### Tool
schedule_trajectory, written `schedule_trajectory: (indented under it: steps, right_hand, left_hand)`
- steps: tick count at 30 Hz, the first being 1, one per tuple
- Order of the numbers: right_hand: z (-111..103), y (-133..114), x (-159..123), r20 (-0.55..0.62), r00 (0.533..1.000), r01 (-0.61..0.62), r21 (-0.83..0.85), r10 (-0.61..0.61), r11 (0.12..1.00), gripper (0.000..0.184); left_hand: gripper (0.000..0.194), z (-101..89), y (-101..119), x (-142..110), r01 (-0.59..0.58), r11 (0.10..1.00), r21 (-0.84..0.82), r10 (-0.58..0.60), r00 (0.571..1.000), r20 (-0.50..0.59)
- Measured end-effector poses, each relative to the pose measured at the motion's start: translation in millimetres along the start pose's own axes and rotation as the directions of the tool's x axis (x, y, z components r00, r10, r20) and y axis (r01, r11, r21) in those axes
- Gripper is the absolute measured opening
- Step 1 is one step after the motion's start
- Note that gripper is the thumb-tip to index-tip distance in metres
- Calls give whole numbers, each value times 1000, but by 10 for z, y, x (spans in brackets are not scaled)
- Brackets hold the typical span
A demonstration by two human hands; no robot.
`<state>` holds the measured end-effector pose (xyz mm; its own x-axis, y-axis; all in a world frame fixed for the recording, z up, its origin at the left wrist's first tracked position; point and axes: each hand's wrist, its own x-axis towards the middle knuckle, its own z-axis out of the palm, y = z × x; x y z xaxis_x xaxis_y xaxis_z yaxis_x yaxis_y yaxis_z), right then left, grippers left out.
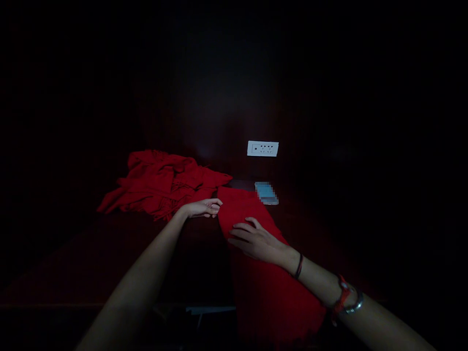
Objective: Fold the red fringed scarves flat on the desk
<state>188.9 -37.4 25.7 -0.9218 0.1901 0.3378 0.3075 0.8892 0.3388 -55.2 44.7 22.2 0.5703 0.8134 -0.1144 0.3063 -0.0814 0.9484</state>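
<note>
A long red scarf point(266, 297) runs from the back of the dark table toward me and hangs over its front edge, with a fringe dimly visible at the bottom. At the scarf's upper left edge, my left hand point(204, 208) is closed, its fingers pinching the cloth. My right hand point(258, 241) lies on top of the scarf, palm down with fingers spread. Left of the scarf is a crumpled heap of red fringed cloth point(164, 180), which neither hand touches.
A white socket panel point(263, 148) is on the dark back wall. Below it a light-blue, blurred flat object point(266, 193) lies beside the scarf. The table's front edge point(73, 305) shows faintly, with pale items point(208, 309) beneath it. The surroundings are very dark.
</note>
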Motion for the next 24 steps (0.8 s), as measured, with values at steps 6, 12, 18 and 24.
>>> schedule_trajectory:
  steps: [6,12,18,24]
  right_hand:
    - [2,-125,199,113,984,149,-118,-135,982,19]
    - [-12,-223,218,120,981,163,-77,-154,984,20]
    - [-186,-200,240,106,994,23,93,-33,995,23]
    - [-197,-20,26,167,842,-533,114,513,838,50]
  left_hand:
    - [22,6,-29,63,-67,997,45,68,997,-21]
    - [13,27,-45,208,-167,942,291,244,936,-253]
    - [24,33,-132,255,-166,831,532,369,879,-302]
    - [26,187,101,182,-137,745,652,537,703,-466]
